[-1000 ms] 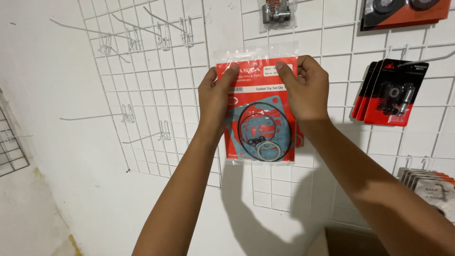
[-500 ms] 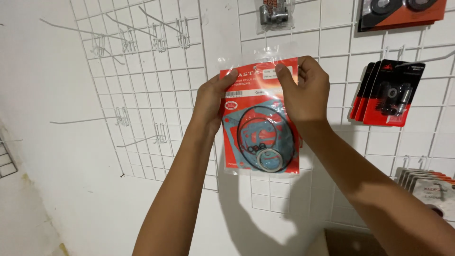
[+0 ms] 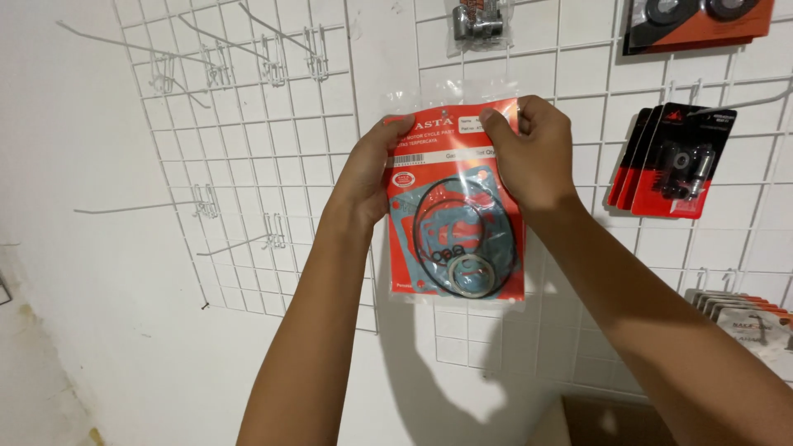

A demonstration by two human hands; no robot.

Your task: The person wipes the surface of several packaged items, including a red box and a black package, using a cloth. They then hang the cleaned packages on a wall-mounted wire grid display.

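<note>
Centrally, pack (image 3: 456,215): flat clear plastic, red card, rings inside.
Left hand (image 3: 373,169): pinches its top-left corner.
Right hand (image 3: 529,149): pinches top-right.
Grid (image 3: 248,165): white wire, possibly painted.
Right edge, packs (image 3: 671,161): red-black.

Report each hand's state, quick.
Left hand: closed on the gasket packet, top left corner.
Right hand: closed on the same packet, top right corner.

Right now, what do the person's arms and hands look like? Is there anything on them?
Both arms are bare right to the picture's lower edge: no sleeves show. The left hand and right hand wear no gloves, and no rings, watch or bracelet can be seen. The forearms are slim, the fingernails short and plain. No marks or tattoos show.
</note>
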